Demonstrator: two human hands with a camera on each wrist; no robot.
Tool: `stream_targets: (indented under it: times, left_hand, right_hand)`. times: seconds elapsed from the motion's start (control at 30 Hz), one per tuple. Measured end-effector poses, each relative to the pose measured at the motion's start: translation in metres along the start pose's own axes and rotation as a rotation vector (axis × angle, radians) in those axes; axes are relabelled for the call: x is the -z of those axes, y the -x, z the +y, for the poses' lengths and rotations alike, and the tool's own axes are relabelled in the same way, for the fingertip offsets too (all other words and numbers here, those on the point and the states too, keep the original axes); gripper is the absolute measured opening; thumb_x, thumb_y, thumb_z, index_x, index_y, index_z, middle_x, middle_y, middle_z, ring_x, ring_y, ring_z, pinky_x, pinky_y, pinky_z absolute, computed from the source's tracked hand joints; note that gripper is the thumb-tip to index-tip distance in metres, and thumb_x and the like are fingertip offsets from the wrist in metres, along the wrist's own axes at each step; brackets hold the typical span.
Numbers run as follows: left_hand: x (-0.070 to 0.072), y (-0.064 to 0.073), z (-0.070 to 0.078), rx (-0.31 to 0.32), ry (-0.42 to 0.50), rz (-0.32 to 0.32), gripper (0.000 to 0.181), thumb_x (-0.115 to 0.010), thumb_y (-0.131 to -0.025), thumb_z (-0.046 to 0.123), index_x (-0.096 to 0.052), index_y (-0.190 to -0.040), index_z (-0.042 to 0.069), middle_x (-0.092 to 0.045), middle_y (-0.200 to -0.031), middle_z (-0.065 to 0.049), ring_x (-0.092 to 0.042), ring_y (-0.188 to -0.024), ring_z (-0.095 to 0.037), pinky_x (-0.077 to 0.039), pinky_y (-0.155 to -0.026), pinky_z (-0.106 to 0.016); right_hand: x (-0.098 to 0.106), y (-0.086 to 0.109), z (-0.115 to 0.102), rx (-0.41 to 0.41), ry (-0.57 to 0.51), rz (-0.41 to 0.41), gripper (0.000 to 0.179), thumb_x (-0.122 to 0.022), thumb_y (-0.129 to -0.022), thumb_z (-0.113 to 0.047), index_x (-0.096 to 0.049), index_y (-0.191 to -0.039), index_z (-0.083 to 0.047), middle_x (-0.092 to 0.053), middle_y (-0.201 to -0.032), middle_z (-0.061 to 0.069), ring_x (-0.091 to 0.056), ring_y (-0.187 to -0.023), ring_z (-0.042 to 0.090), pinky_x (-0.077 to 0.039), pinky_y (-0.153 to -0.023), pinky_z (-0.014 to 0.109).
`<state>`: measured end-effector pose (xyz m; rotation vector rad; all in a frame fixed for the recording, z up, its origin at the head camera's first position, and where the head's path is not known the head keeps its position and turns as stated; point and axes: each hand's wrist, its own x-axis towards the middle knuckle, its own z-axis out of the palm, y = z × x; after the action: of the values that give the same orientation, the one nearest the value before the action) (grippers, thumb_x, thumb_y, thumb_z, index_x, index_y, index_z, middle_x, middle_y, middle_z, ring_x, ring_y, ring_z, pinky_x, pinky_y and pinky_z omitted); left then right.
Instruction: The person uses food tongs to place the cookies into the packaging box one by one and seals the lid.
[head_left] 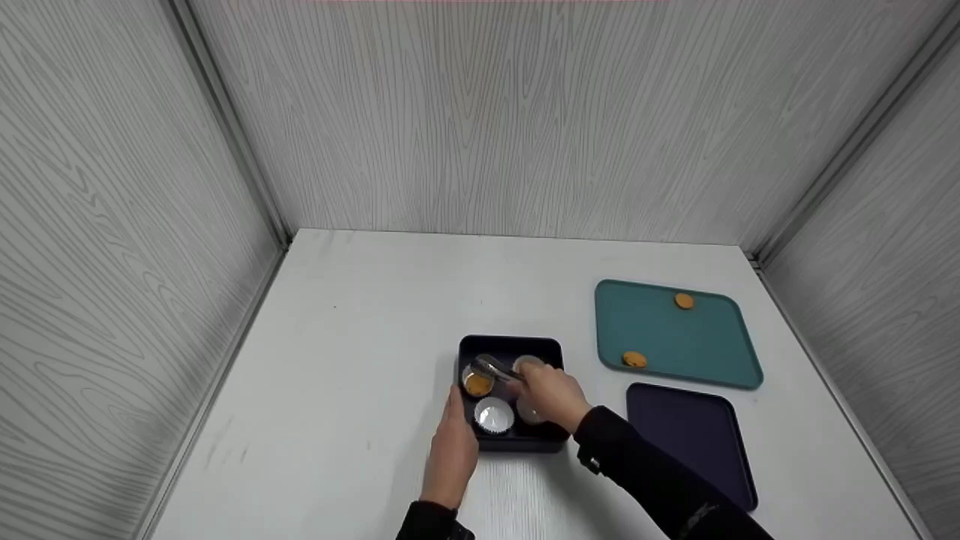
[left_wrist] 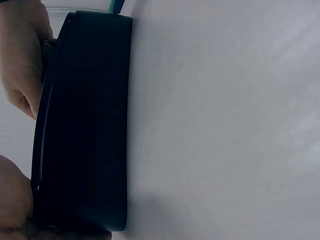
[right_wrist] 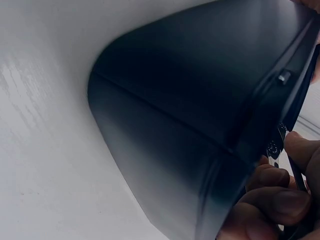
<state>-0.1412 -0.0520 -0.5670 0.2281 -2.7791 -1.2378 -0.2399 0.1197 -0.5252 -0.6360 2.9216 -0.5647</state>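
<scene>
Fluted, pale cupcake liners stand inside a deep dark baking pan [head_left: 517, 444]. One of them, the near-left liner [head_left: 494, 417], shows its bare inside. An orange-brown cookie [head_left: 478, 385] lies in the far-left liner. My right hand [head_left: 553, 394] reaches in over the pan's right side and grips small metal tongs [head_left: 491, 366], their tips right over that cookie. In the right wrist view its curled fingers [right_wrist: 275, 200] hold the tong handle. Along the pan's left wall lies my left hand [head_left: 452, 450], fingers straight against the outside. The right hand partly covers the two right-hand liners.
To the right, a teal tray [head_left: 675, 337] carries one cookie [head_left: 684, 301] near its far edge and another cookie [head_left: 634, 359] at its near-left corner. A shallow dark tray [head_left: 690, 439] lies nearer, beside my right forearm. Wood-grain panels [head_left: 480, 112] enclose the white table [head_left: 337, 375].
</scene>
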Motion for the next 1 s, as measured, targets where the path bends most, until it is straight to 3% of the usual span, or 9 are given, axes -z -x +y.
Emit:
stream_targets:
  times: [0.47, 0.57, 0.67, 0.8, 1.0]
  left_hand:
    - [0.001, 0.000, 0.002, 0.018, 0.022, 0.000, 0.060, -0.043, -0.101, -0.006, -0.027, -0.159, -0.004, -0.040, -0.160, -0.018, -0.044, -0.050, -0.011, -0.044, -0.056, -0.031]
    - [0.000, 0.000, 0.002, 0.010, 0.018, 0.007, 0.061, -0.043, -0.100, -0.007, -0.027, -0.159, -0.004, -0.040, -0.160, -0.020, -0.047, -0.053, -0.012, -0.046, -0.059, -0.033]
    - [-0.001, 0.000, 0.001, -0.002, 0.004, 0.015, 0.060, -0.043, -0.101, -0.005, -0.027, -0.159, -0.004, -0.039, -0.160, -0.020, -0.056, -0.064, -0.014, -0.052, -0.070, -0.035]
    - [-0.002, 0.000, 0.000, -0.018, 0.000, 0.027, 0.059, -0.043, -0.102, -0.005, -0.026, -0.159, -0.005, -0.038, -0.160, -0.020, -0.061, -0.073, -0.016, -0.053, -0.080, -0.039]
    - [-0.002, 0.000, 0.000, -0.003, 0.022, 0.011, 0.060, -0.040, -0.102, -0.007, -0.025, -0.159, -0.005, -0.037, -0.161, -0.021, -0.046, -0.053, -0.011, -0.048, -0.066, -0.033]
  right_hand:
    - [0.018, 0.008, 0.004, 0.061, -0.045, 0.045, 0.025, -0.064, -0.102, -0.032, -0.070, -0.114, -0.010, -0.068, -0.078, 0.004, -0.062, -0.061, 0.021, -0.049, -0.055, 0.039]
    - [0.024, 0.010, 0.008, 0.062, -0.039, 0.067, 0.023, -0.064, -0.102, -0.031, -0.067, -0.102, -0.009, -0.064, -0.074, 0.006, -0.061, -0.060, 0.024, -0.046, -0.054, 0.039]
    - [0.030, 0.010, 0.014, 0.047, -0.025, 0.087, 0.028, -0.064, -0.102, -0.033, -0.057, -0.087, -0.011, -0.055, -0.066, 0.004, -0.054, -0.055, 0.023, -0.040, -0.052, 0.038]
    - [0.040, 0.010, 0.024, 0.025, -0.029, 0.106, 0.033, -0.063, -0.102, -0.035, -0.052, -0.082, -0.012, -0.049, -0.063, -0.001, -0.047, -0.052, 0.018, -0.036, -0.051, 0.035]
    - [0.057, 0.012, 0.046, -0.025, -0.052, 0.150, 0.033, -0.062, -0.103, -0.033, -0.051, -0.081, -0.010, -0.044, -0.063, -0.001, -0.043, -0.054, 0.018, -0.032, -0.051, 0.033]
